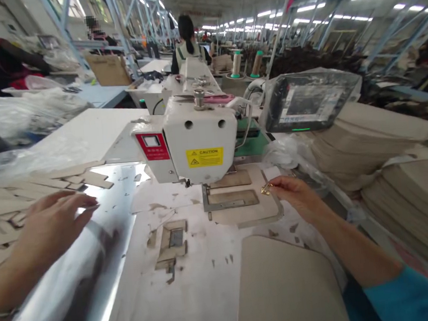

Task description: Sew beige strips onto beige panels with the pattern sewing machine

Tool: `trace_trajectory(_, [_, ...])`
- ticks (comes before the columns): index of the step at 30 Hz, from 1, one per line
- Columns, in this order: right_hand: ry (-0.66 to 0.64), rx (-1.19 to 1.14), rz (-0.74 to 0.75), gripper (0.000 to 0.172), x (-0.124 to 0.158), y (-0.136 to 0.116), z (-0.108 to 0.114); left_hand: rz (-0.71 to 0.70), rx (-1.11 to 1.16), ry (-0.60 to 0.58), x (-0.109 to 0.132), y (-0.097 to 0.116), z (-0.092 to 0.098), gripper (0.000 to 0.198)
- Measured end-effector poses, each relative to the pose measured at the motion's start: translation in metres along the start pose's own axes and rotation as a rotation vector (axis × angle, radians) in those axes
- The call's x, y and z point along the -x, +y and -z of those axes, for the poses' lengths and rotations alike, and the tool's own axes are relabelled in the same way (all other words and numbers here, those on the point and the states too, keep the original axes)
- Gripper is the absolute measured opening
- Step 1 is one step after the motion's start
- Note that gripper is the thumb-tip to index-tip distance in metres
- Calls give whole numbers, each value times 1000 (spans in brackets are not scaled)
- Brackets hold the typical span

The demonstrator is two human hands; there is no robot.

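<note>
My left hand (55, 221) reaches out flat over the shiny metal sheet (103, 231), its fingers stretched and empty, close to a pile of tan strips (10, 205). My right hand (296, 195) pinches a small gold metal piece (266, 190) at the right edge of the beige fabric panel (249, 212) lying under the white sewing machine head (197, 142). A grey clamp frame (231, 199) rests on that panel below the needle.
A plastic-covered control screen (306, 101) stands right of the machine. Tall stacks of beige fabric pieces (379, 149) fill the right side. Another beige panel (286, 284) lies near me. Clear plastic bags (24, 118) sit at left; other people work farther back.
</note>
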State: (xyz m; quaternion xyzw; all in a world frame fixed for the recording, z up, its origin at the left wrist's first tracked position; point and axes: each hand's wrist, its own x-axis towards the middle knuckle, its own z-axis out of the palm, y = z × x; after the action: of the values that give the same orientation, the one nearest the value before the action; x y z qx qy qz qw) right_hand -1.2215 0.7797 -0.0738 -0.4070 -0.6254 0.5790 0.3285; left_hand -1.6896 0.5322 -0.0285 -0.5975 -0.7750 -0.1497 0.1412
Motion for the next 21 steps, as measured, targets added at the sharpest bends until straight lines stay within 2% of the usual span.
trace_trajectory(2, [-46, -39, -16, 33, 0, 1, -3, -54, 63, -34, -5, 54, -3, 37])
trace_trajectory(7, [-173, -196, -65, 37, 8, 3, -21, -280, 449, -277, -9, 183, -16, 35])
trace_trajectory(8, [-185, -174, -39, 35, 10, 5, -25, -264, 492, -336, -10, 204, -18, 34])
trace_trajectory(11, [-199, -25, 84, 25, 18, 11, -32, -59, 528, -504, -15, 254, -22, 32])
trace_trajectory(13, [-197, 109, 205, 14, 24, 13, -34, -40, 581, -572, -18, 274, -25, 25])
trace_trajectory(15, [-186, 279, 401, 4, 30, 10, -35, -83, 594, -589, -22, 286, -29, 21])
trace_trajectory(18, [-150, 482, 737, 17, 37, 0, -35, -93, 527, -619, -25, 292, -37, 29])
trace_trajectory(21, [-129, 551, 896, 20, 40, -5, -35, -94, 470, -664, -25, 293, -42, 35])
